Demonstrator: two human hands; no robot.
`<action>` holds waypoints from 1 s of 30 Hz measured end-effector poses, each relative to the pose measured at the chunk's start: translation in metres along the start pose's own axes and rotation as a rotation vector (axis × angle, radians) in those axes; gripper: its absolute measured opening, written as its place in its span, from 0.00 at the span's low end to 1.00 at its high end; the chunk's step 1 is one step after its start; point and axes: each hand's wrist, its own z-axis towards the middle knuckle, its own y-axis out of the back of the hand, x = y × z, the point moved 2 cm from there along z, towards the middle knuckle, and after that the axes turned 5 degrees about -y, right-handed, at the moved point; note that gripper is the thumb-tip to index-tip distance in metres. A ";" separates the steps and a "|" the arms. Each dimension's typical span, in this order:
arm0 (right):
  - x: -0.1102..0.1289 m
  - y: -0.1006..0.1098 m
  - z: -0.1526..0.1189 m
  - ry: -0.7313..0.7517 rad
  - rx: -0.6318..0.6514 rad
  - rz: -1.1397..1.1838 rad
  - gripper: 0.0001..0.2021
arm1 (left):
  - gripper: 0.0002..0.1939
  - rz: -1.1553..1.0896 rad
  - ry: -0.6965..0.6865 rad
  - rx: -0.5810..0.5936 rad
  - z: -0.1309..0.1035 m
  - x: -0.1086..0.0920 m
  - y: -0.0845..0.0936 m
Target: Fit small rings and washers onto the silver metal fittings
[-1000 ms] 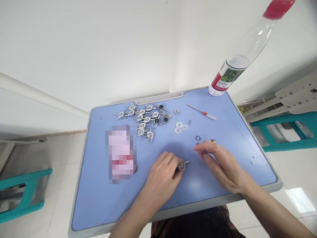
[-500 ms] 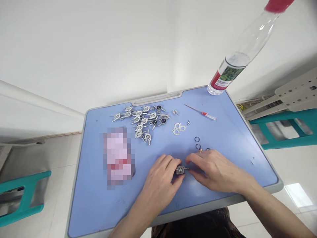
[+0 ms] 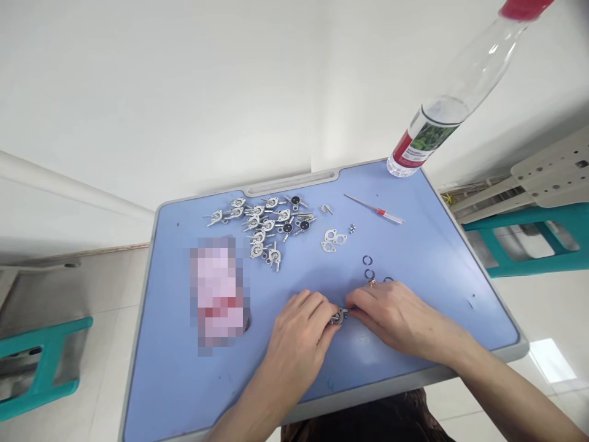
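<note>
Near the front edge of the blue table point(image 3: 184, 393), my left hand point(image 3: 306, 325) grips a small metal valve part point(image 3: 338, 316) between thumb and fingers. My right hand point(image 3: 391, 319) is pinched at the right end of that part, its thumb and index finger together around the thin tip. A ring is on one right finger. Just beyond the right hand lie dark rings point(image 3: 367, 260), one partly covered by the hand. Flat metal plates point(image 3: 340, 239) and tiny screws point(image 3: 352, 228) lie farther back, beside a loose small metal piece point(image 3: 326, 209).
Several metal valve parts point(image 3: 267, 226) are grouped at the back left. A pixelated pink object point(image 3: 216, 288) lies left of my hands. A screwdriver point(image 3: 381, 212) and a tall bottle point(image 3: 427, 135) are at the back right. Teal stools point(image 3: 529, 239) flank the table.
My right thumb and index finger have closed onto the end of the metal part. The part has turned a little in my left hand.
</note>
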 end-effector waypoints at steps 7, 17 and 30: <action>0.000 0.001 0.001 0.008 -0.010 -0.004 0.10 | 0.05 -0.027 -0.016 0.019 0.001 0.001 0.000; -0.001 -0.002 0.000 0.008 -0.020 -0.043 0.10 | 0.04 -0.053 -0.005 0.002 0.001 0.003 0.000; -0.003 -0.002 0.001 -0.033 -0.053 0.074 0.05 | 0.06 -0.007 -0.011 -0.031 0.003 0.000 -0.004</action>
